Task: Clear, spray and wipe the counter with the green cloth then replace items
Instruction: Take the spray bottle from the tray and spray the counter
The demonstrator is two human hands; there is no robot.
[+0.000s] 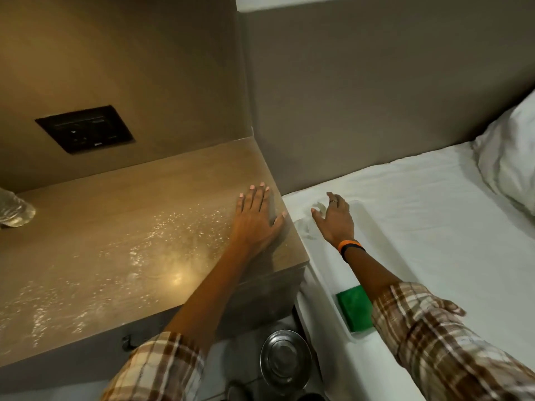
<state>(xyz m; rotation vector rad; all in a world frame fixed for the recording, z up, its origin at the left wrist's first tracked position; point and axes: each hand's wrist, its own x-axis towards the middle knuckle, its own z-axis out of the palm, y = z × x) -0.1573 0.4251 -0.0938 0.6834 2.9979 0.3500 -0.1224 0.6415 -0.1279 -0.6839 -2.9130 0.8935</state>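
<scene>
The wooden counter [121, 221] is bare and speckled with shining wet droplets. My left hand [257, 218] lies flat on its right end, fingers spread, holding nothing. To the right, a white tray [373, 227] rests on the bed. My right hand [335, 218] hovers over the tray's far end, fingers apart, close to a small white object [318, 208] whose shape is hard to make out. The folded green cloth [354, 311] lies in the tray's near end, partly hidden under my right forearm.
A black socket panel [85, 129] sits in the wall above the counter. A clear, shiny object [14, 211] stands at the counter's far left edge. A round steel bin lid [285, 358] is on the floor between counter and bed. A white pillow [509, 160] lies at the right.
</scene>
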